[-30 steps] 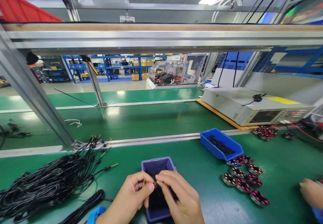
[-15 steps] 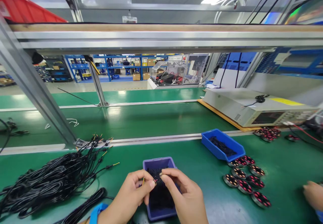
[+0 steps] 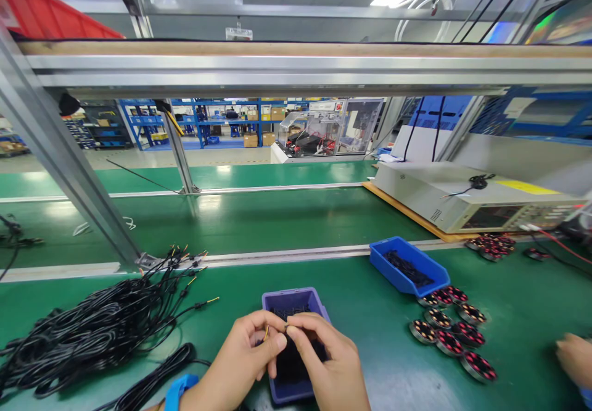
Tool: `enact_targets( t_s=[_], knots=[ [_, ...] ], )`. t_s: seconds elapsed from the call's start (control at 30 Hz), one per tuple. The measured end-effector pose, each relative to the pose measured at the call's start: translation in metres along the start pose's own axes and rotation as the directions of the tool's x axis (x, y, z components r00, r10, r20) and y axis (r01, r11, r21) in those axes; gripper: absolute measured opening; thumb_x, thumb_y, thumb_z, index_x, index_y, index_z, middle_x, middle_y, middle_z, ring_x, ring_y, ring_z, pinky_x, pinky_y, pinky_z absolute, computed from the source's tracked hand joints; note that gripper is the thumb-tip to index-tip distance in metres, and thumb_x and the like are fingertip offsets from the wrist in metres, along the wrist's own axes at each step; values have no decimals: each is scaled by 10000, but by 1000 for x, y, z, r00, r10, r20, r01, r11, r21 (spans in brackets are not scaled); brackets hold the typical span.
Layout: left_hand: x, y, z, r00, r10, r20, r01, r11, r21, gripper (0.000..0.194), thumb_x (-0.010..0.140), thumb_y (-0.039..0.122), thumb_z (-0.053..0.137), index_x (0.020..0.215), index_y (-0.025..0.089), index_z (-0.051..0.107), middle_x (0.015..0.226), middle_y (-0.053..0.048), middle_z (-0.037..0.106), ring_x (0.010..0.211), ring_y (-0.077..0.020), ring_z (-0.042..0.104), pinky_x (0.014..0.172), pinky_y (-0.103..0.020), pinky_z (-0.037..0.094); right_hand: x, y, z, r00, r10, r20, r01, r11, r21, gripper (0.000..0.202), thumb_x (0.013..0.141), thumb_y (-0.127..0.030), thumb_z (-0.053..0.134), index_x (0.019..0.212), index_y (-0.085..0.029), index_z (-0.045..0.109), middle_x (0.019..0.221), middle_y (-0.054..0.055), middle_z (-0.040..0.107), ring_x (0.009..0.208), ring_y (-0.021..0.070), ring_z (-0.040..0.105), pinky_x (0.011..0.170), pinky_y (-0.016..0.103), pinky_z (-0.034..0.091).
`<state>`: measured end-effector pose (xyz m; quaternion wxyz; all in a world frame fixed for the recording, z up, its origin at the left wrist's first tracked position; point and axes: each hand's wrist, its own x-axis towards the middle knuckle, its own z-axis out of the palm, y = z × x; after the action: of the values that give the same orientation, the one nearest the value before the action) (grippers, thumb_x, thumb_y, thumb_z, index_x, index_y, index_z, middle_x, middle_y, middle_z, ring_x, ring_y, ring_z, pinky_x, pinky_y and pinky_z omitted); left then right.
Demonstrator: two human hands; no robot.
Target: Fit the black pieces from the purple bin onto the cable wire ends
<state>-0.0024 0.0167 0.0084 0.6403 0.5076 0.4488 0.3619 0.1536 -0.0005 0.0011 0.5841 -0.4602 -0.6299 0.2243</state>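
Note:
Over a purple bin (image 3: 314, 297) of small black parts, both my hands meet fingertip to fingertip. Thumb and forefinger of my left hand (image 3: 252, 349) pinch a thin wire, its yellow strand (image 3: 266, 333) showing beside the fingers. My right hand (image 3: 326, 352) is closed in a pinch on a tiny dark piece, too small and covered to name. A coiled black cable (image 3: 160, 377) lies left of my wrist, its end running under my left arm. Beyond it spreads a large heap of black cables (image 3: 92, 327) with yellow and orange wire ends.
A blue bin (image 3: 409, 266) of black pieces sits at the right, near several round motor stators (image 3: 448, 342) with red and copper windings. Behind stands a grey instrument (image 3: 462, 195). Another person's hand (image 3: 576, 358) shows at the right edge. A metal shelf beam (image 3: 296, 71) crosses overhead.
My right hand has moved left, bringing its fingertips against those of my left hand. The left hand keeps its pinch on the wire.

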Motion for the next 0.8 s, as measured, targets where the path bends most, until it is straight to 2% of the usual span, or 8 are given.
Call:
enact_targets(
  t_s=[0.1,0.2,0.53,0.8],
  knots=[
    [0,-2,-1,1000,26,0,-26,999,21,476,742,623,706,778,153,642,457,67,485,407,-70,365,430,-202,201,4,1,-4,991,110,73,-112,993,32,168,914,-293,619,826,-231,748,793,27,769,721,192,728,695,234,581],
    [0,-1,0,999,35,-8,-35,999,28,466,751,615,702,754,152,643,439,68,479,410,-68,342,449,-206,219,7,1,-9,986,126,111,-129,991,18,174,924,-311,610,848,-225,740,799,29,769,739,199,728,706,237,576],
    [-2,0,1,999,45,-20,-44,999,17,464,732,617,718,731,159,647,463,73,469,417,-69,347,489,-212,293,9,-5,-15,985,-82,152,97,991,-94,141,935,-186,585,859,-231,695,822,20,744,746,180,708,736,249,555],
    [0,-2,1,999,48,-19,-47,999,6,438,737,588,727,725,158,644,458,78,455,415,-65,334,479,-209,279,9,-5,-15,974,-185,129,203,968,-144,139,943,-189,570,888,-227,692,816,43,745,740,197,711,743,304,579]
  ],
)
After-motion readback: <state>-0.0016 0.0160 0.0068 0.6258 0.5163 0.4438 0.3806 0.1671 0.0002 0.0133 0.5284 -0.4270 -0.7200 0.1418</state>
